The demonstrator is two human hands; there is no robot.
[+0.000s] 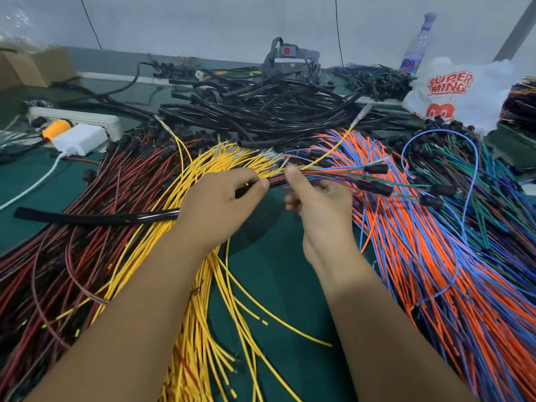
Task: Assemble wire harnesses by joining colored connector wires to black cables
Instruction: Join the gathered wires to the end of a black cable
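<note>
My left hand (pixel 220 204) grips a black cable (pixel 95 217) whose free end stretches left across the wires. A bundle of mixed colored wires (pixel 333 174) with black connectors (pixel 377 187) runs out of the cable's mouth to the right. My right hand (pixel 316 198) pinches this bundle just right of the left thumb, thumb on top. One yellow wire (pixel 333 147) rises from the bundle toward the back.
Piles cover the green table (pixel 275 285): red-and-black wires (pixel 72 256) at left, yellow wires (pixel 208 329) in the middle, orange-and-blue wires (pixel 449 271) at right, green and blue ones far right. Black cables (pixel 275 111) are heaped behind. A white bag (pixel 458 94), a bottle (pixel 417 44) and a power strip (pixel 78 120) stand at the back.
</note>
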